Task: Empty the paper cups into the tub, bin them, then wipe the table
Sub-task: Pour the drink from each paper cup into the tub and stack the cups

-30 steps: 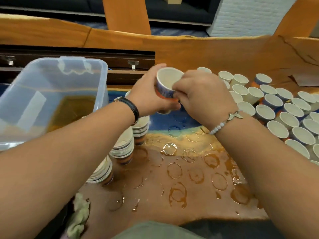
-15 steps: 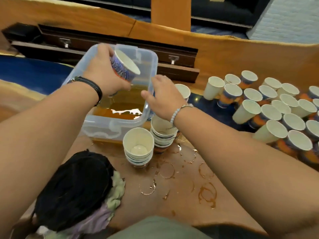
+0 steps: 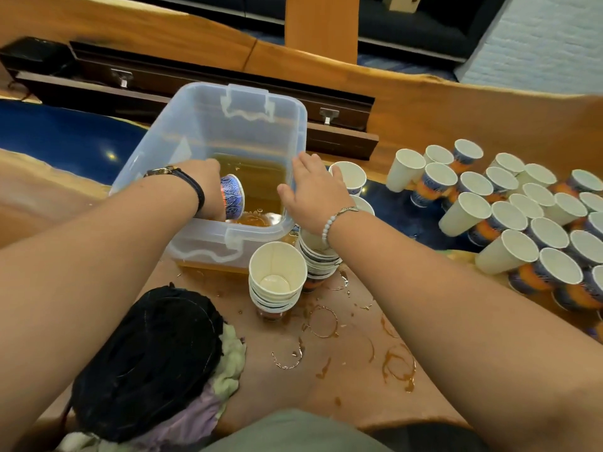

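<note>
The left hand (image 3: 208, 182) is reaching down inside a clear plastic tub (image 3: 208, 125). Its fingers are hiding behind a blue patterned paper cup (image 3: 232, 197), so only the back of the hand is showing. Its grip is wrapping round that cup and holding it steeply tipped over the liquid. The cup's mouth is facing away, so whether anything is pouring out is hard to make out, though the surface just beneath it is rippling.

The right hand (image 3: 313, 190) is hovering by the tub's right rim with its fingers straight and spread, its grip holding nothing. Whether it is touching the rim cannot be told. Its wrist is covering part of a second stack (image 3: 318, 261) of nested cups.

The tub is holding a shallow pool of brown liquid (image 3: 261, 171). Just beside its near corner a stack of nested cups (image 3: 277, 282) is standing, the top one showing a pale residue at the bottom. One more cup (image 3: 350, 176) is peeking out behind the right hand.

Well to the right, a crowd of upright cups (image 3: 522, 216) is running off the frame edge; their contents are hard to see.

The wooden counter (image 3: 342, 386) is showing brown rings and drips. At the near left a black cloth (image 3: 146, 360) is lying on pale rags (image 3: 230, 363), both cut off at the bottom.
</note>
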A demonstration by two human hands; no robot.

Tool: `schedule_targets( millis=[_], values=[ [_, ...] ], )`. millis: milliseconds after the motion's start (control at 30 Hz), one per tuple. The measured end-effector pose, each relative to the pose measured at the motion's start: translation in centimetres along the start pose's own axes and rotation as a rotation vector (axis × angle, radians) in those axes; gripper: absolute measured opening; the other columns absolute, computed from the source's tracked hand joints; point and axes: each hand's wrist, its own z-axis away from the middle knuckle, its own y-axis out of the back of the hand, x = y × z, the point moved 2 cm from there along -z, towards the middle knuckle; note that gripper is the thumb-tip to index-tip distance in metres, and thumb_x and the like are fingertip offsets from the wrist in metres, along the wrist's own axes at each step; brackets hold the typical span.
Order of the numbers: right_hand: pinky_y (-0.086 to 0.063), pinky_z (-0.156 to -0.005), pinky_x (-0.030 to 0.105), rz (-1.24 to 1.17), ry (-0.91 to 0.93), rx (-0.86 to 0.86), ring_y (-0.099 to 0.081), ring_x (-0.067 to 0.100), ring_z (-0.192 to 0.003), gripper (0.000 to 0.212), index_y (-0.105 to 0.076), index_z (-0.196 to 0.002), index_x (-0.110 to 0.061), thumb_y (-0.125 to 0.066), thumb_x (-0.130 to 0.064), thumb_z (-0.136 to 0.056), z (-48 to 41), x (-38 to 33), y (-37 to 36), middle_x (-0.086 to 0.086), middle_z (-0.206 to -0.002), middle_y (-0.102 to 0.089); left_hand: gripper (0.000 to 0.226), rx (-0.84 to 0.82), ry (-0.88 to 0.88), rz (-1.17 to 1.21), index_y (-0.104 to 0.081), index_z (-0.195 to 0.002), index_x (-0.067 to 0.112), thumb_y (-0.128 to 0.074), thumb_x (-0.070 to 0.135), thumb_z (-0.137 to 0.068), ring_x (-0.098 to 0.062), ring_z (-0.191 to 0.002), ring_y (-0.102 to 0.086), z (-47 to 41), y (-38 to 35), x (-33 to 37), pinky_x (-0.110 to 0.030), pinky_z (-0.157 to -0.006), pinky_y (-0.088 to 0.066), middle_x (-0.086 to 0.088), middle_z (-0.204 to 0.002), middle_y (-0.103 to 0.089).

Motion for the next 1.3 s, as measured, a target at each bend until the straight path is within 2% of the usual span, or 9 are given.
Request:
schedule_targets(
  millis=[400,533,667,767,833,933,1033,1133,1300],
  values=[
    [-0.002,-0.115,0.052,0.05,-0.054,-0.057,-0.003,0.02,-0.147,0.059,-0.012,-0.152,-0.019,-0.026,-0.046,-0.101,0.4,-0.2,0.2,-0.001,-0.16,-0.009,0.044,-0.085,-0.02,-0.216,-0.057,-0.112,0.01,-0.071,0.033,-0.077,-0.025,-0.08,-0.058,0.1,0.6,1.1,-0.031,-0.069,-0.047,-0.006,-0.09,-0.06],
    [-0.005,-0.116,0.056,-0.033,-0.044,-0.067,-0.005,0.023,-0.147,0.063,-0.019,-0.151,-0.018,-0.025,-0.053,-0.099,0.8,-0.3,1.4,0.0,-0.159,-0.015,0.07,0.132,-0.056,0.096,-0.044,-0.124,0.015,-0.082,0.032,-0.068,-0.026,-0.085,-0.055,1.0,2.0,2.0,-0.036,-0.073,-0.051,-0.009,-0.1,-0.058],
    [-0.035,-0.105,0.043,-0.493,0.031,0.258,-0.04,0.019,-0.128,0.047,-0.047,-0.136,-0.014,-0.043,-0.041,-0.098,2.3,-0.8,5.2,0.005,-0.137,-0.047,0.071,0.436,-0.246,0.516,-0.039,-0.128,0.025,-0.079,0.039,-0.071,-0.022,-0.094,-0.055,3.1,3.8,4.7,-0.036,-0.08,-0.049,0.001,-0.107,-0.056],
    [-0.041,-0.09,0.034,-0.402,0.089,0.42,-0.049,0.02,-0.107,0.026,-0.065,-0.109,-0.014,-0.058,-0.029,-0.089,4.0,-0.3,7.6,0.002,-0.114,-0.053,0.07,0.551,-0.387,0.705,-0.04,-0.128,0.027,-0.076,0.043,-0.07,-0.018,-0.096,-0.056,4.9,3.7,7.1,-0.033,-0.083,-0.046,0.008,-0.106,-0.055],
    [-0.039,-0.082,0.03,-0.3,0.09,0.507,-0.051,0.024,-0.101,0.021,-0.068,-0.097,-0.012,-0.06,-0.026,-0.084,5.1,0.9,8.6,0.002,-0.105,-0.054,0.077,0.534,-0.505,0.784,-0.039,-0.131,0.027,-0.073,0.053,-0.066,-0.019,-0.104,-0.057,5.6,3.0,8.4,-0.036,-0.088,-0.047,0.006,-0.117,-0.058],
    [-0.033,-0.078,0.028,-0.136,-0.012,0.564,-0.049,0.028,-0.1,0.018,-0.068,-0.096,-0.008,-0.06,-0.022,-0.087,6.6,3.8,9.3,0.009,-0.107,-0.058,0.077,0.504,-0.571,0.632,-0.036,-0.14,0.023,-0.056,0.063,-0.077,-0.022,-0.125,-0.048,4.9,1.7,9.8,-0.051,-0.106,-0.034,0.001,-0.138,-0.049],
    [-0.037,-0.086,0.036,0.039,-0.125,0.391,-0.043,0.028,-0.107,0.021,-0.067,-0.106,-0.009,-0.057,-0.022,-0.092,7.2,6.1,8.4,0.009,-0.115,-0.054,0.059,0.393,-0.448,0.353,-0.032,-0.145,0.023,-0.048,0.048,-0.094,-0.02,-0.137,-0.034,3.3,0.0,10.6,-0.055,-0.116,-0.015,0.002,-0.15,-0.036],
    [-0.04,-0.092,0.041,0.071,-0.134,0.274,-0.042,0.027,-0.11,0.023,-0.067,-0.111,-0.012,-0.056,-0.022,-0.094,7.7,6.8,6.8,0.008,-0.117,-0.053,0.054,0.285,-0.394,0.29,-0.029,-0.146,0.022,-0.047,0.037,-0.098,-0.02,-0.141,-0.027,2.6,-1.2,11.0,-0.055,-0.116,-0.012,0.002,-0.152,-0.029],
    [-0.036,-0.093,0.041,0.171,-0.103,0.219,-0.04,0.025,-0.116,0.027,-0.064,-0.119,-0.019,-0.051,-0.026,-0.096,8.0,7.0,4.9,0.004,-0.123,-0.052,0.051,0.307,-0.379,0.269,-0.029,-0.147,0.022,-0.045,0.033,-0.099,-0.021,-0.143,-0.024,2.5,-1.5,11.0,-0.052,-0.116,-0.013,0.001,-0.155,-0.025]
  ],
)
